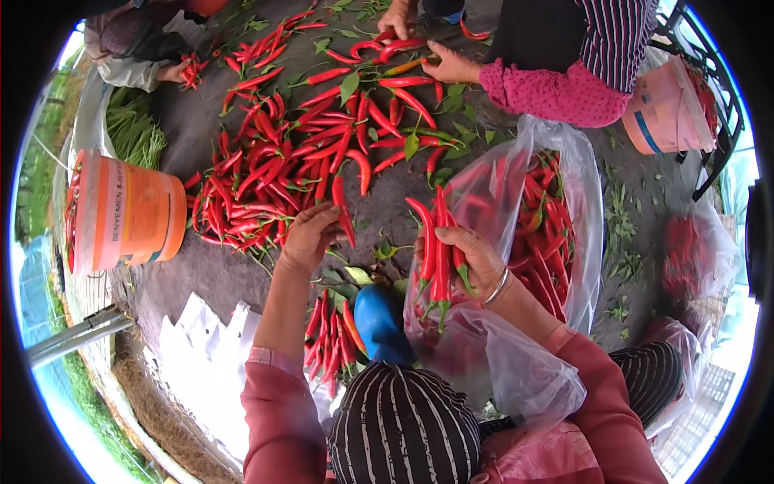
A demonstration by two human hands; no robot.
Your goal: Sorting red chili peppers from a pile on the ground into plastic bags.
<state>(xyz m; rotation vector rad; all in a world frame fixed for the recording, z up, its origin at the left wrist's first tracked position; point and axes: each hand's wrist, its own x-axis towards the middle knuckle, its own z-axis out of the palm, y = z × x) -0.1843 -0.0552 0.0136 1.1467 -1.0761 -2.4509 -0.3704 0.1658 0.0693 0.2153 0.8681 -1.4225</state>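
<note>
My left hand pinches one red chili pepper at the near edge of a big pile of red chili peppers on the dark ground sheet. In my right hand are several long red peppers, tips pointing away and green stems towards me. That hand is over the near left part of a clear plastic bag, which holds many red peppers. Below my left hand, a small bunch of red peppers lies beside a blue boot.
An orange bucket stands left, a pink bucket at the upper right. Across the pile, a co-worker's hands handle peppers; another co-worker's hand holds some at upper left. Filled plastic bags sit at right. Green beans lie behind the orange bucket.
</note>
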